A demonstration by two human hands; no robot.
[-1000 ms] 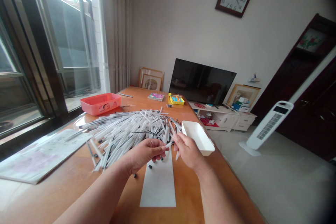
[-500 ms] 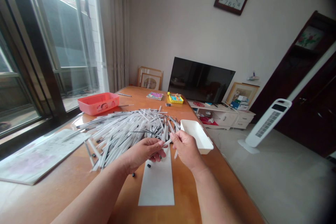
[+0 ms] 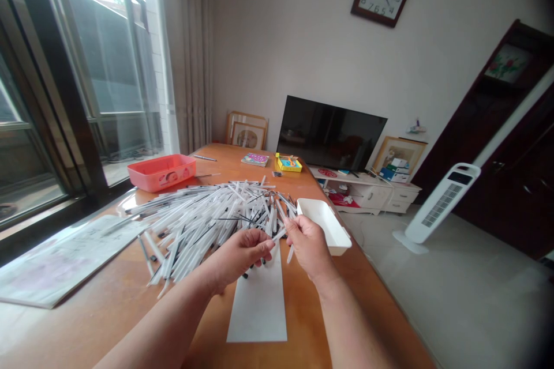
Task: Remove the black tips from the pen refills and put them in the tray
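Note:
My left hand and my right hand meet just in front of a large heap of pens and pen parts. Between their fingertips is a slim, whitish pen barrel, pinched from both sides. A second pale tube pokes out below my right hand, apparently tucked in its lower fingers. Under the hands lies a strip of white paper. Small black pieces, perhaps caps, show beside my left fingers, partly covered by them.
An open white tray stands right of my right hand, close to the table edge. Behind the heap on the left is a red plastic basket. A large flat board lies left; a booklet and yellow box sit at the back.
My left hand has turned slightly and covers more of the black pieces on the paper. Both hands keep their grip on the pen barrel.

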